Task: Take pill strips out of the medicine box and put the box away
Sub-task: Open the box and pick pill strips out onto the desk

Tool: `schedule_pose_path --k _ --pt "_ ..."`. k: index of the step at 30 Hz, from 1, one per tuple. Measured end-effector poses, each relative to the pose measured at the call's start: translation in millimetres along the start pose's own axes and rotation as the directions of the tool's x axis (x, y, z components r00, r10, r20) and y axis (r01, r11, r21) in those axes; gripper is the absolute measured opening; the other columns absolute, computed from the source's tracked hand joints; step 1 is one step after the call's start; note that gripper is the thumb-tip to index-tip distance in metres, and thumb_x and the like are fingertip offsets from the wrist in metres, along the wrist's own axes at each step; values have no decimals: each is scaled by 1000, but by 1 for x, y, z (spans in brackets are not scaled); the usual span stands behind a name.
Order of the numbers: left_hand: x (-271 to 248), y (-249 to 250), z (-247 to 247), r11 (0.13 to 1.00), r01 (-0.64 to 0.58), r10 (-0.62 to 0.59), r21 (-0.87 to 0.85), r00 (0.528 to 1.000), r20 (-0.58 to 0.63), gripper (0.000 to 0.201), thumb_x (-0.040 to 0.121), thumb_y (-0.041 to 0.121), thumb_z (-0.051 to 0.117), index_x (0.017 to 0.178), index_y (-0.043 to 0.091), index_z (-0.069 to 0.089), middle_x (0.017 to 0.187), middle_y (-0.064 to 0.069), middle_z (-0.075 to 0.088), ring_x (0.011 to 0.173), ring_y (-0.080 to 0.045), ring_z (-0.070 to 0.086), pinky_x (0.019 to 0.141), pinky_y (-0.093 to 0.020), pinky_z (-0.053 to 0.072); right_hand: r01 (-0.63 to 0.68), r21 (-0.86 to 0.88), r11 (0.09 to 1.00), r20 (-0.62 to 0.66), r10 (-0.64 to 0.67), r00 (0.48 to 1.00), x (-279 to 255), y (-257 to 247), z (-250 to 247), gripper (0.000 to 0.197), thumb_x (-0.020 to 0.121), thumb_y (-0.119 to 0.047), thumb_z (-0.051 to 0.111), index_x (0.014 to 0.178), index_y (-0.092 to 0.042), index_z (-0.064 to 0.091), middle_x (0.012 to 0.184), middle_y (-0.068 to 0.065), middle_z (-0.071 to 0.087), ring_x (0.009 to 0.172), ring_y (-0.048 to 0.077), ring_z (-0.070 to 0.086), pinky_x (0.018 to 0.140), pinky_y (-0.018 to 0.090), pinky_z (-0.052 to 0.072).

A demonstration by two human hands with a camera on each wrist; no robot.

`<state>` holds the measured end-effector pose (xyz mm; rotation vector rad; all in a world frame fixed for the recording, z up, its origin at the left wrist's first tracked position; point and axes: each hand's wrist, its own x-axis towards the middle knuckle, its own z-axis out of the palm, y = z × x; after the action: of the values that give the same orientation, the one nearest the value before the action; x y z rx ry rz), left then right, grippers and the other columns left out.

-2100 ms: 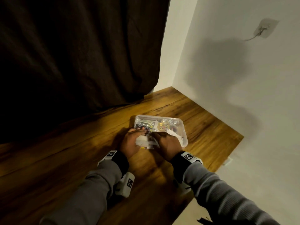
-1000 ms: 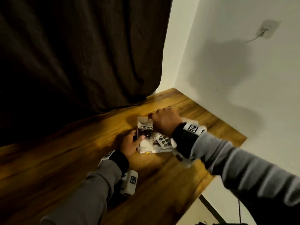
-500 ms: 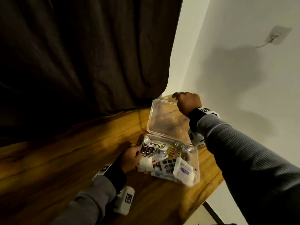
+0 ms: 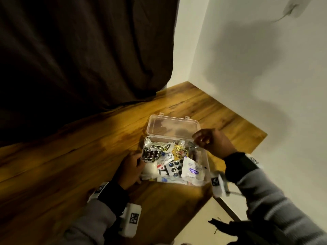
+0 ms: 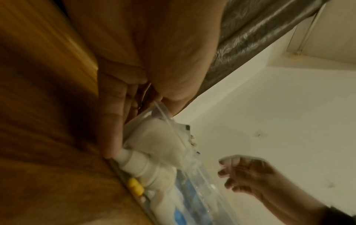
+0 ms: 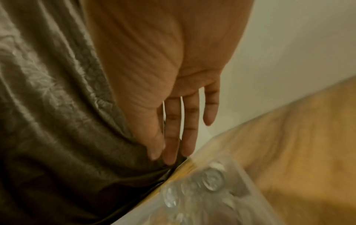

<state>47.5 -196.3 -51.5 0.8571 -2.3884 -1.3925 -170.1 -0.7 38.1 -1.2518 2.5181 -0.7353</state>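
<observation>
The clear plastic medicine box stands open on the wooden table, its lid laid back flat. Inside lie several pill strips: a dark one at the left, a gold one, a silver one, and a white sachet. My left hand grips the box's left wall; in the left wrist view its fingers lie along the box. My right hand hovers over the far right corner, fingers straight, holding nothing.
A dark curtain hangs behind the table and a white wall closes the right side. The table's right edge runs just past the box. A white bottle shows through the box wall.
The box went from closed to open. My right hand lifted the lid upright, then let it go; the lid now lies flat back and the hand has come down over the box.
</observation>
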Motion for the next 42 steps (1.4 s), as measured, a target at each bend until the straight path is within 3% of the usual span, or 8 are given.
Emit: schedule_pose_path --k 8,12,17,22,28,32,37,42 --pt "-13 17 -13 995 -76 89 68 972 -218 25 88 14 58 111 6 57 82 -11 61 70 -22 54 57 -25 38 -40 -225 974 35 49 998 -68 13 52 61 78 -50 66 134 -38 46 131 -10 56 125 15 46 109 50 20" --pt "-11 33 -11 983 -179 181 28 965 -187 15 88 17 58 102 15 59 80 -12 64 73 -26 60 66 -39 47 -46 -106 993 -41 42 998 -65 13 51 25 77 -37 71 102 -37 67 104 -14 68 103 12 60 99 48 31" --pt "-12 43 8 946 -325 323 -14 943 -81 31 77 31 51 91 8 65 83 -3 64 74 -10 59 67 -24 48 -25 101 995 -47 30 998 -64 20 42 21 78 -28 71 77 -47 63 87 -17 68 80 2 64 90 49 47" --pt "-7 51 23 879 -476 476 -26 880 -2 38 79 38 53 87 5 69 82 -7 70 76 3 59 67 -3 43 53 474 879 -142 17 990 -57 8 29 20 81 -6 71 82 -25 68 80 -3 69 73 1 62 67 20 51" --pt "0 65 30 943 -173 193 -283 980 42 11 78 22 68 87 26 63 71 4 63 44 -6 53 42 -19 44 120 644 756 -148 -31 989 -33 -16 35 17 81 -1 68 85 -17 67 78 -2 69 75 9 63 70 22 53" --pt "10 61 18 950 -146 142 -275 989 -34 12 85 11 61 75 4 62 53 6 60 35 -5 46 37 -17 39 96 729 678 -130 0 991 -24 -22 41 14 80 -5 69 88 -16 69 79 -2 69 77 17 61 70 38 50" --pt "15 54 4 955 -181 166 -235 983 -84 19 87 12 60 67 13 60 56 -3 58 35 -4 47 38 -16 39 128 726 676 -170 -4 985 -17 -30 40 18 88 4 58 101 -5 66 86 4 68 76 2 63 71 16 52" --pt "24 26 -17 988 -94 70 -120 979 -192 26 86 15 61 60 13 58 54 -7 59 32 -5 47 44 -25 40 99 647 756 -249 87 965 -21 -14 42 33 89 4 56 92 -27 67 87 -3 69 79 9 63 75 21 55"
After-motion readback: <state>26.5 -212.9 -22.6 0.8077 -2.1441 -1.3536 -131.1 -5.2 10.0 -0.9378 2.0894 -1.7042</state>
